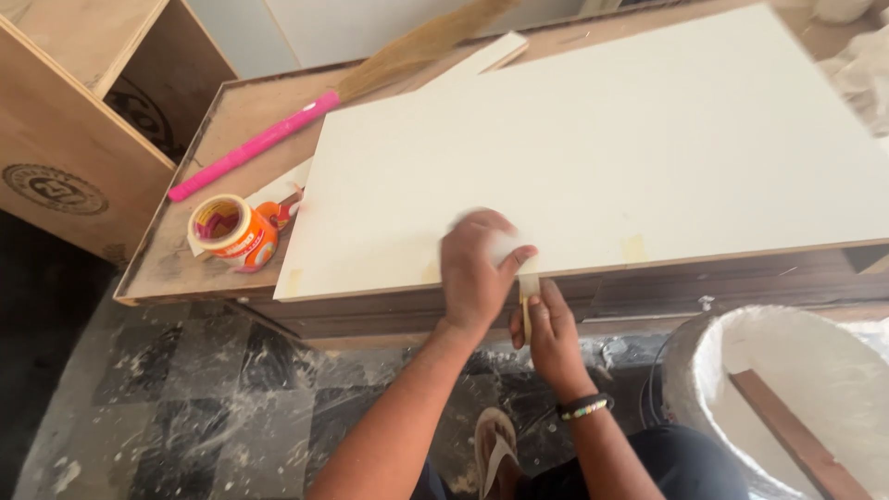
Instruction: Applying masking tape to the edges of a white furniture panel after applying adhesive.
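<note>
A large cream laminate sheet lies on a plywood board set over a dark wood base. My left hand rests on the sheet's front edge, blurred, with something pale under its fingers; its thumb lies at the top of a short strip of beige tape. The strip folds down over the board's edge. Just below, my right hand, with a beaded band at the wrist, pinches the strip's lower end. Other beige tape pieces are stuck along the same edge.
An orange roll of tape sits on the board's left end, beside a broom with a pink handle. A plywood cabinet stands at left. A white bucket with a wooden stick stands at lower right on the dusty floor.
</note>
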